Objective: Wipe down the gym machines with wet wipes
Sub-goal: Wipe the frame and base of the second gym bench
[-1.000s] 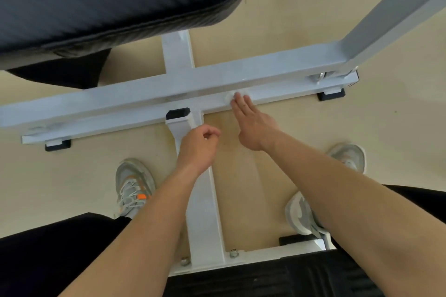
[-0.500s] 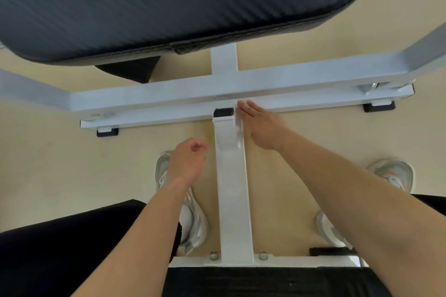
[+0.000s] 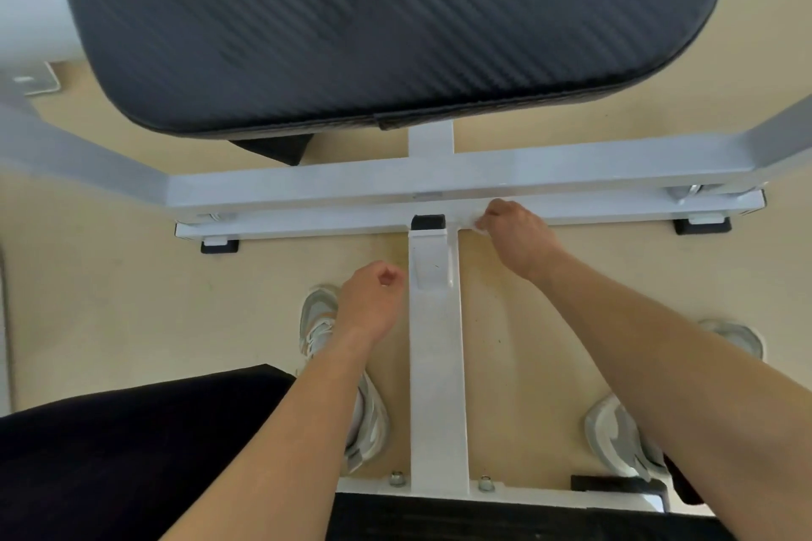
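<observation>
A white steel gym machine frame fills the view: a cross bar (image 3: 307,189) runs left to right, and a centre beam (image 3: 435,365) runs toward me. My right hand (image 3: 518,237) has its fingers curled round a white wet wipe (image 3: 476,224), of which only a small edge shows, against the lower floor bar (image 3: 307,226) just right of the centre beam. My left hand (image 3: 373,303) hangs over the floor left of the beam in a loose fist and holds nothing.
A large black padded seat (image 3: 386,22) overhangs the frame at the top. Black rubber feet (image 3: 219,245) sit under the floor bar's ends. My grey shoes (image 3: 320,321) stand on the beige floor on both sides of the beam. A black pad (image 3: 505,518) lies at the bottom edge.
My right hand's fingers, flat on the bar before, have curled over the wipe and shifted a little to the right. The view has shifted, showing more of the seat. My left hand stays fisted.
</observation>
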Tool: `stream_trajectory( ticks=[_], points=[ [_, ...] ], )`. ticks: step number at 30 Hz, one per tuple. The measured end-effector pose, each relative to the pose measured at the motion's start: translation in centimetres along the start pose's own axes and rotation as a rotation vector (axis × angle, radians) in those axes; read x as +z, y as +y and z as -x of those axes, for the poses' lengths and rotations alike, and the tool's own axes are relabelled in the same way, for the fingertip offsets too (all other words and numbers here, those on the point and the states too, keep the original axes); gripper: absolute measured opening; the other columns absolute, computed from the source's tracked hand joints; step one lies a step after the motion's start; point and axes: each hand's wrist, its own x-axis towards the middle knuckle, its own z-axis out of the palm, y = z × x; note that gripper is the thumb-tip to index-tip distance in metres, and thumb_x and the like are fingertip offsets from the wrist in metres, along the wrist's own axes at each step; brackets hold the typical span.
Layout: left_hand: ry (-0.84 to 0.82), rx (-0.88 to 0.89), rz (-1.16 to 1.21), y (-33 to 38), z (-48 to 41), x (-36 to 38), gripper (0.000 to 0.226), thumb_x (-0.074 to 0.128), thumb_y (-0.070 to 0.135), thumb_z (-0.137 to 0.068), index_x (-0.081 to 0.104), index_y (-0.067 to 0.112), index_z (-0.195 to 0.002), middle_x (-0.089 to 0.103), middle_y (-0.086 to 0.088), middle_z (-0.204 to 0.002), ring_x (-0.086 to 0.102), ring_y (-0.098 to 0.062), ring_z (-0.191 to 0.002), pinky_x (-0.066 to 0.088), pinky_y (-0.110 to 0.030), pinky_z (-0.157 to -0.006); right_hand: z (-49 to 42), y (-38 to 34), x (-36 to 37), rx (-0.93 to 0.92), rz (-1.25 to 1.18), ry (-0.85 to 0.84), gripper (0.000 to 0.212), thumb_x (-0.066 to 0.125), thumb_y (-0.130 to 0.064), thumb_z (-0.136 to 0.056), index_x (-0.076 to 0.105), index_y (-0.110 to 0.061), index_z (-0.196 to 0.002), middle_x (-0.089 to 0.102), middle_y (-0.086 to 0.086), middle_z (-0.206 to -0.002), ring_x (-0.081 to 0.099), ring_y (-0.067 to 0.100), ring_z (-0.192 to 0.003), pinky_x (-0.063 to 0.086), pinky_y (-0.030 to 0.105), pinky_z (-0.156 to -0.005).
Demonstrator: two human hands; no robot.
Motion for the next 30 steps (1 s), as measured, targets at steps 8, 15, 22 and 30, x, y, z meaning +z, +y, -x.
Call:
stream_trajectory(
  ticks=[8, 15, 22, 30],
  points=[
    [0.015, -0.026, 0.329, 5.1, 4.4, 0.1, 0.007, 0.062, 0.028, -0.097, 0.067, 0.025, -0.097, 0.074, -0.002, -0.099, 0.069, -0.015, -0.07, 0.053, -0.029, -0.063, 7.5, -6.0, -4.7, 0.005, -0.316, 0.136, 0.036, 0.053, -0.009, -0.095, 0.063, -0.02, -0.127, 0.062, 0.0, -0.125, 0.056, 0.024, -0.116, 0.05, 0.041, -0.089],
    [-0.091, -0.053, 0.734, 5.5, 8.8, -1.6, 0.013, 0.065, 0.023, -0.098, 0.068, 0.015, -0.107, 0.074, -0.008, -0.107, 0.072, -0.021, -0.086, 0.059, -0.034, -0.079, 10.4, -12.1, -8.5, 0.056, -0.678, 0.232, 0.019, 0.056, -0.005, -0.089, 0.067, -0.019, -0.096, 0.071, -0.008, -0.089, 0.066, 0.012, -0.084, 0.056, 0.039, -0.08],
    [0.062, -0.111, 0.881, 0.9, 4.1, -3.8, 0.024, 0.066, -0.003, -0.089, 0.067, 0.009, -0.11, 0.071, -0.016, -0.104, 0.07, -0.022, -0.084, 0.06, -0.03, -0.082, 7.9, -14.3, -7.3, 0.014, -0.623, 0.088, 0.03, 0.053, -0.008, -0.095, 0.071, -0.019, -0.117, 0.065, -0.005, -0.123, 0.06, 0.011, -0.105, 0.048, 0.03, -0.097],
    [0.199, 0.06, 0.364, -1.0, -4.4, -1.3, 0.019, 0.065, 0.004, -0.089, 0.076, 0.018, -0.094, 0.074, 0.001, -0.1, 0.067, -0.01, -0.086, 0.045, -0.003, -0.075, 5.6, -11.4, -5.4, 0.171, -0.527, 0.137, 0.025, 0.053, -0.01, -0.096, 0.07, -0.018, -0.113, 0.064, -0.008, -0.11, 0.059, 0.01, -0.091, 0.046, 0.025, -0.085]
  ],
)
